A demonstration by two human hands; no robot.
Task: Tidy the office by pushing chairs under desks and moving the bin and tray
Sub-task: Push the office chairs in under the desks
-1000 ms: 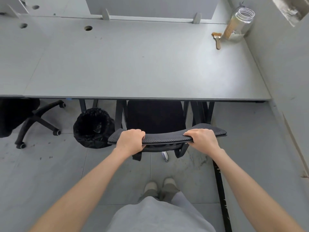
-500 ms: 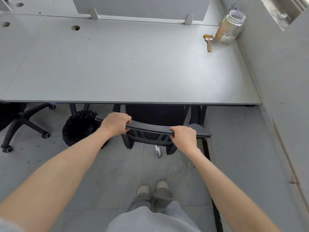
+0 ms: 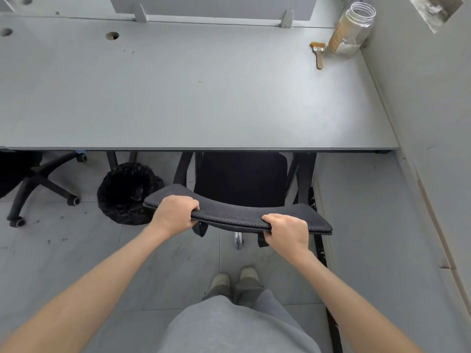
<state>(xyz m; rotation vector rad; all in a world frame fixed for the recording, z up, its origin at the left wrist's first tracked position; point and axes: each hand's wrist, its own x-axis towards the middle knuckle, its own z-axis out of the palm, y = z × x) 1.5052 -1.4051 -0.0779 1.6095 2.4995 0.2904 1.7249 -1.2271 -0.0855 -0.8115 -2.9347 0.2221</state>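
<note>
1. Two hands grip the top edge of the chair (image 3: 237,215) in the head view, the only view there is: the left hand (image 3: 173,215) has its fingers curled over the mesh backrest near its left end, and the right hand (image 3: 286,231) is clenched on the same edge nearer its right end.
2. The chair's seat already lies partly under the desk (image 3: 193,98), with the backrest just short of the desk's front edge (so the push looks nearly done, in my judgement).
3. To finish well, I would push evenly with both hands so the chair rolls straight in. A harder push on one side could swing it toward the bin (image 3: 127,193), which stands on the floor just beside the chair's left armrest.
4. Keeping the armrests in line with the gap below the desktop seems wise, since they look close to its underside; whether they clear it cannot be told from here.
5. Containers: the bin is lined with a black bag, and its inside is too dark to tell what it holds.
6. A clear jar (image 3: 353,29) with no lid stands at the desk's far right corner and holds a pale layer at the bottom, with a small brush (image 3: 318,53) lying just beside it.
7. No tray is in view.
</note>
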